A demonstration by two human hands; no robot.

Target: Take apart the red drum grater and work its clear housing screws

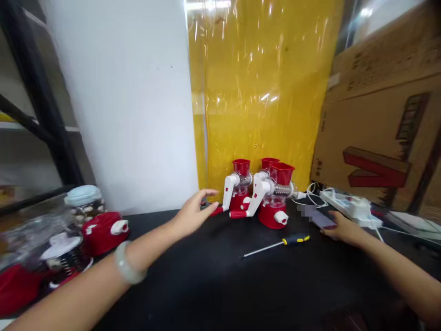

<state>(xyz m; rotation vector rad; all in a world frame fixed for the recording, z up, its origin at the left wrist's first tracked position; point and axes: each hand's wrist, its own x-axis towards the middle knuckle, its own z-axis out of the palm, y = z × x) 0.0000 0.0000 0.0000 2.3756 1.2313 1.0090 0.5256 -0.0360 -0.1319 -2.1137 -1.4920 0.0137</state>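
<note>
My left hand [196, 211] reaches over the black table with thumb and fingers apart. Its fingertips are close to the red crank grip of a rotary grater [238, 184]; whether they touch cannot be made out. A small dark thing behind the fingers is too blurred to name. At the right, my right hand [339, 228] grips the near end of a phone [322, 219] at the tabletop. Another red and white rotary grater [275, 197] stands in front, and a third is mostly hidden behind it. A screwdriver [275, 247] with a yellow and black handle lies in front of them.
Left on the table are a red grater base [103, 232], other grater parts and a jar with a light blue lid [82, 196]. A white power strip [347, 207] with cables lies right, before large cardboard boxes [375, 128]. A yellow plastic curtain [258, 92] hangs behind.
</note>
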